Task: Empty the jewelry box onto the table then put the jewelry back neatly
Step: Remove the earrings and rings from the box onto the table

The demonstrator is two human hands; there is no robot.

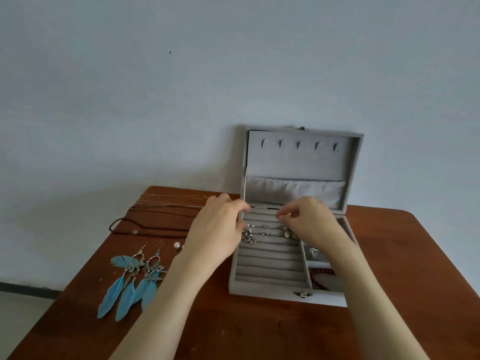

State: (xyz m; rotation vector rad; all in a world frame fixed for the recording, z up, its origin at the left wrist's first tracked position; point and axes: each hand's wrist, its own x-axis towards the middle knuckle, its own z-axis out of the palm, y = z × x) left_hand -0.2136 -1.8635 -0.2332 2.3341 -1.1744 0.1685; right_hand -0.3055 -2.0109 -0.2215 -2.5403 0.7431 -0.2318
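Note:
The grey velvet jewelry box (270, 278) stands open on the wooden table (233, 331), its lid (298, 162) leaning against the wall. Small silver pieces (259, 229) lie across the far ring rows. A red bead bracelet (320, 276) lies in the right compartment. My left hand (215, 229) reaches over the box's left wall, fingertips touching the far rows. My right hand (309, 222) hovers over the same rows, thumb and forefinger pinched on something too tiny to make out.
On the table left of the box lie a pair of blue feather earrings (132, 279), a pearl piece (177, 245) and several thin necklaces (161, 211). The wall stands right behind the box. The table's edge runs along the left.

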